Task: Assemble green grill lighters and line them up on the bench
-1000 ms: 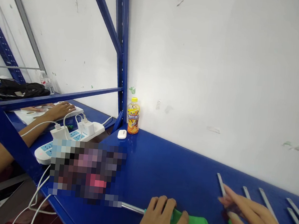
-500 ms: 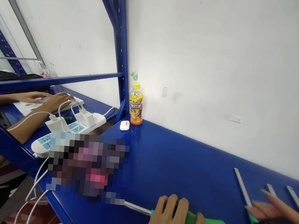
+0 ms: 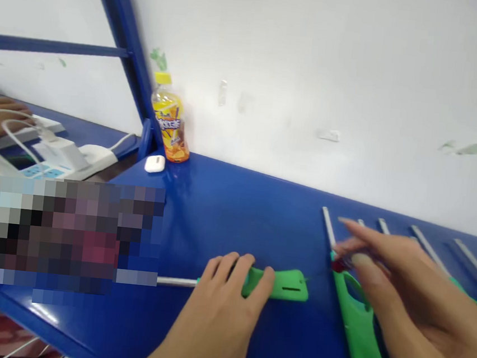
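Under my left hand (image 3: 227, 296), a green long-necked lighter (image 3: 291, 285) lies on the blue tabletop, its metal tube pointing left. My fingers curl over its handle and hold it down. My right hand (image 3: 400, 296) is closed in a pinch on what looks like a small screwdriver with a dark red handle (image 3: 340, 263). Its thin shaft, blurred, points left toward the butt end of the held lighter; I cannot tell whether they touch. A second green lighter (image 3: 351, 319) lies below my right hand, partly covered by it.
More metal lighter tubes (image 3: 428, 248) lie in a row at the right. A drink bottle (image 3: 171, 122) and a white earbud case (image 3: 154, 163) stand by the wall. At the left are a power strip (image 3: 97, 157), cables, a pixelated patch and another person's hand (image 3: 2, 119).
The view has swung right and down, so bottle and strip sit further left. My right hand has brought the screwdriver closer to the held lighter's end. My left hand keeps its hold.
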{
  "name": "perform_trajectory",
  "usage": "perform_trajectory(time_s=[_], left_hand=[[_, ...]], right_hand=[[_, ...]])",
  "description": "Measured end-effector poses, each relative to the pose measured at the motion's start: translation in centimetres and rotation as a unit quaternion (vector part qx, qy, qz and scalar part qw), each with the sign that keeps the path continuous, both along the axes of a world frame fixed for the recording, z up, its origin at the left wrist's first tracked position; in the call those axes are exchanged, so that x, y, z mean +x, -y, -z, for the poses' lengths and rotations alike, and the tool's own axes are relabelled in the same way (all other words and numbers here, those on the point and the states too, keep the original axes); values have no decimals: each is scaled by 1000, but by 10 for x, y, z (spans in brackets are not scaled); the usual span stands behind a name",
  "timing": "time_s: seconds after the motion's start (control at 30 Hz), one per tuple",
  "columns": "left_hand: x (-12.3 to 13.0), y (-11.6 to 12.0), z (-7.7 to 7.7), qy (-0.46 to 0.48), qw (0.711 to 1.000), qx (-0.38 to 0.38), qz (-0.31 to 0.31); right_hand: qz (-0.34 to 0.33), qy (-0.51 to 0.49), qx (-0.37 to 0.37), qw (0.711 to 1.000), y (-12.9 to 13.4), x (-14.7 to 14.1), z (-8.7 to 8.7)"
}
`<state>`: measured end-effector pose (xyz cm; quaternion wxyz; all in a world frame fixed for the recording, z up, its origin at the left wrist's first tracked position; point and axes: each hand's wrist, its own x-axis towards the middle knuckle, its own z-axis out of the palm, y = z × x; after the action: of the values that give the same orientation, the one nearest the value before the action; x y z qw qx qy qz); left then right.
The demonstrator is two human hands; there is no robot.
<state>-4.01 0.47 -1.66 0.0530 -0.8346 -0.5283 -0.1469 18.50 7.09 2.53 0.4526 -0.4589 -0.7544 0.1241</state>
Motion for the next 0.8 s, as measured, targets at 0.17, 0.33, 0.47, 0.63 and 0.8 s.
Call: perform_trajectory(time_s=[0.17,0.33,0.47,0.63,0.8], left_hand=[[0,-1,2,-3,1000,20,-5],[-2,-2,3,-4,999,40,1],[-2,-3,3,-6,1000,15,-5],[-1,-3,-1,-3,1000,8,-11],[0,-3,-4,-4,1000,5,-8]], right_hand=[[-40,-6,-9,999,2,-9,-14],[-29,-5,17,999,-1,-6,-15],[-91,-22,8,996,0,-8,-15],[-51,-45,64,996,1,-15,-8],[-137,-42,23,989,-1,-13,-7]])
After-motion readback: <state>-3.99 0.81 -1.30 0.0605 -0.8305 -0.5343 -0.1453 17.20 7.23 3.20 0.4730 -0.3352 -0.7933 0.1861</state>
